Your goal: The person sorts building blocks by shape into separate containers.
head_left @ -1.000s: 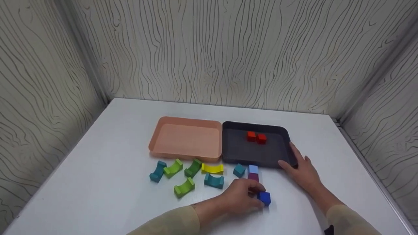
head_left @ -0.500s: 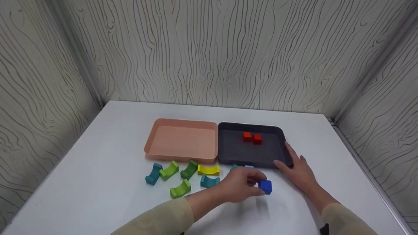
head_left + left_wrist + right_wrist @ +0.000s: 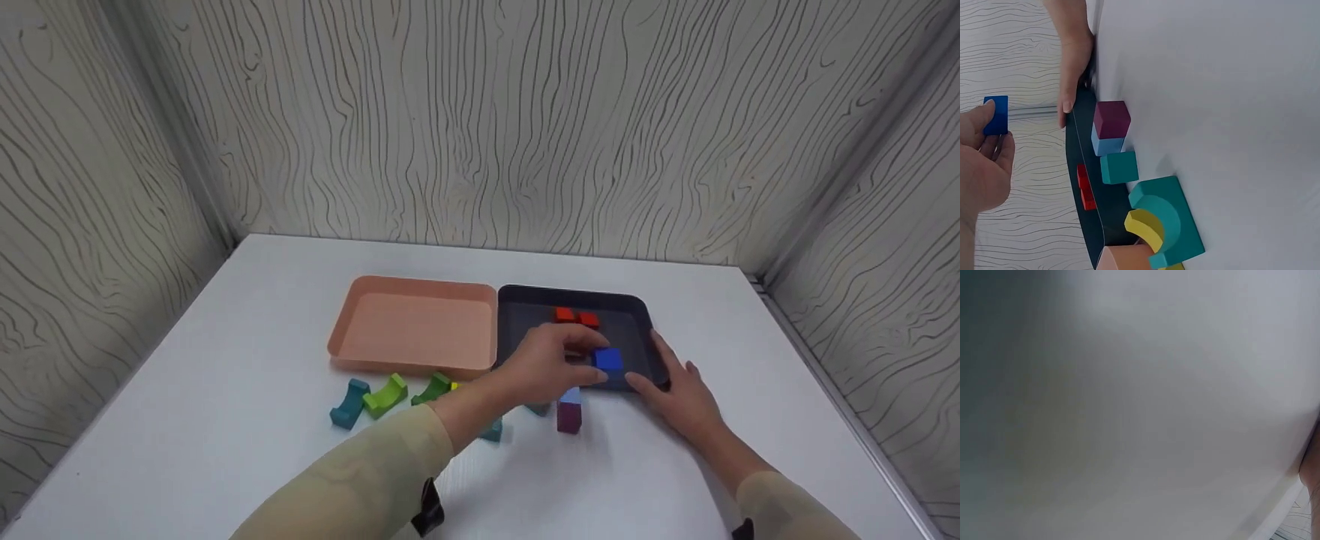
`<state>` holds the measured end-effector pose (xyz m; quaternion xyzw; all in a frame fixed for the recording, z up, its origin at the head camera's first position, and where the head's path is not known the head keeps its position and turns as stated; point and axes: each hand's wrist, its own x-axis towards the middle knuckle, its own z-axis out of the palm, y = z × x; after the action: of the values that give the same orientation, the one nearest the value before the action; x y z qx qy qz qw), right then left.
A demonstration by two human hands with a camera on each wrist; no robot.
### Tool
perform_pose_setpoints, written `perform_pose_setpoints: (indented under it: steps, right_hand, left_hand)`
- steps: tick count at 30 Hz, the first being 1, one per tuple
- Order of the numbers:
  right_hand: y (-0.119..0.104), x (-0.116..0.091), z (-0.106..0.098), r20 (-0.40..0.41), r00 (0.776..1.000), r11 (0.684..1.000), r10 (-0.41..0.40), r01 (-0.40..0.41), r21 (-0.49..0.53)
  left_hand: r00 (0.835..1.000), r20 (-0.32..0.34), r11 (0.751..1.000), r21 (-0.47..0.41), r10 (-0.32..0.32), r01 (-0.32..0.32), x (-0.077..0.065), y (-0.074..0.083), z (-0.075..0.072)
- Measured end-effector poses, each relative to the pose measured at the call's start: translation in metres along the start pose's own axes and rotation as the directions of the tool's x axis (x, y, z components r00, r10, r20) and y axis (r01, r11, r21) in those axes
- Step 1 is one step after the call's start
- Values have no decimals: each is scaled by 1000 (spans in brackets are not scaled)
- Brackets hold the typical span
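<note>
My left hand [image 3: 541, 366] pinches a blue cube [image 3: 608, 359] between thumb and fingers, over the front part of the dark tray [image 3: 517, 315]. In the left wrist view, the blue cube [image 3: 997, 115] appears raised above the tray. Two red cubes [image 3: 589, 320] sit inside the tray, partly hidden by my left hand. My right hand [image 3: 686, 401] rests against the tray's front right corner, its fingers fairly straight along the side and its thumb at the front edge. The right wrist view is mostly blurred.
A pink tray [image 3: 420, 361] adjoins the dark tray's left side. In front stand a light blue cube [image 3: 1107, 145], a purple cube [image 3: 1112, 119] and a teal cube [image 3: 1120, 167]. Several arch blocks [image 3: 386, 395] lie further left, some hidden by my left forearm. Patterned walls [image 3: 480, 135] surround the table.
My left hand has lifted the blue cube off the table and carried it forward over the dark tray. My right hand stays at the tray's corner. The head view has shifted slightly.
</note>
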<state>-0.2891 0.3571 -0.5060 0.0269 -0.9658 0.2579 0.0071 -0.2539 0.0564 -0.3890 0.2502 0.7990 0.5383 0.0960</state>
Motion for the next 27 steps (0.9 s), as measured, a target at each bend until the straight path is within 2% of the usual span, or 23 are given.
perform_pose_setpoints:
  steps: [7,11,16,27]
  right_hand:
    - [0,3,3,-11,999,999,-43,43,3]
    - [0,3,3,-1,1000,1000,-32,32,1]
    - [2,-1,3,16,1000,1000,-15,14,11]
    - [0,2,3,4,1000,1000,-11,11,9]
  left_hand:
    - [997,-75,1000,12,23,-22,19,2,-12]
    - [995,-94,999,7,43,-42,31,2,-13]
    - [995,-94,999,5,35,-35,43,0,-9]
    - [992,-121,999,42,36,-31,76,-23,-4]
